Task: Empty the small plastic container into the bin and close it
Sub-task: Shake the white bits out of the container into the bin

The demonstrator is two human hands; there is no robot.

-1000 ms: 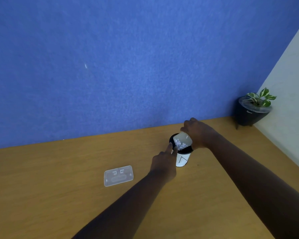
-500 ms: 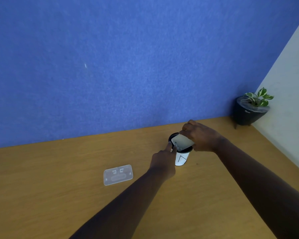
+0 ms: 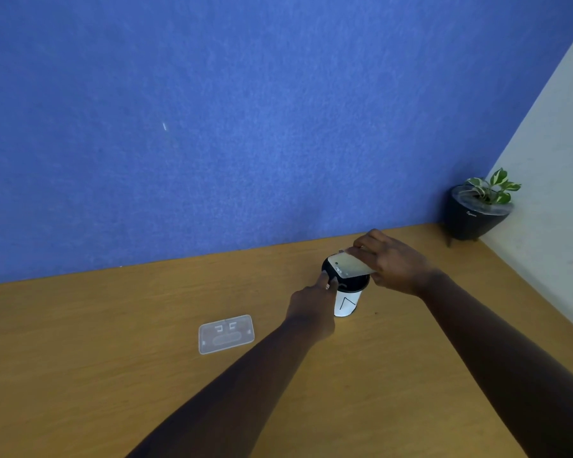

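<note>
Emptying step in hand: your right hand (image 3: 392, 264) is clamped on the small plastic container (image 3: 349, 264), tipped mouth-down over the bin (image 3: 346, 297), right of frame centre. You cannot see into the container from here, so whether anything is left inside cannot be told. Your left hand (image 3: 313, 304) steadies the bin, fingers (image 3: 325, 280) touching its dark rim; whether that hand grips or only presses, cannot tell.

Next move, as a guess: finish the tip, bring the container upright, then fetch the lid (image 3: 226, 333), which lies flat on the desk (image 3: 80, 358) left of the bin, well apart from it. That needs one hand freed, likely the left, since it is nearer.

Room: the desk is open to the left and toward the lower frame, nothing between bin and lid. The blue wall (image 3: 212, 127) runs behind the bin, near. A potted plant (image 3: 480, 209) sits in the right corner, well apart. The bin is narrow and looks tippy; keep it held while tipping.
</note>
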